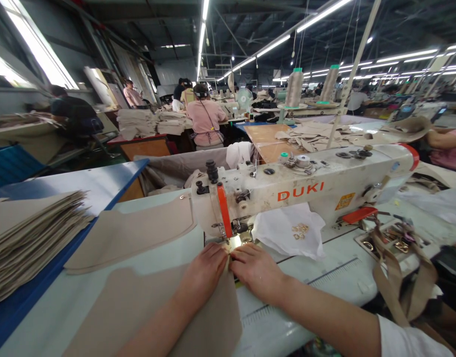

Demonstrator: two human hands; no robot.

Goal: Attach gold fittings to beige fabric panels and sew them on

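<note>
Beige fabric panel is lying on the pale table, left hand and right hand are pinching its top edge by the sewing machine, gold rings are resting nearby.

The left hand and right hand grip a panel at the lit needle area of the machine. A cloth bears metal rings. Left of the machine lies a second panel; farther left, a stack.
</note>
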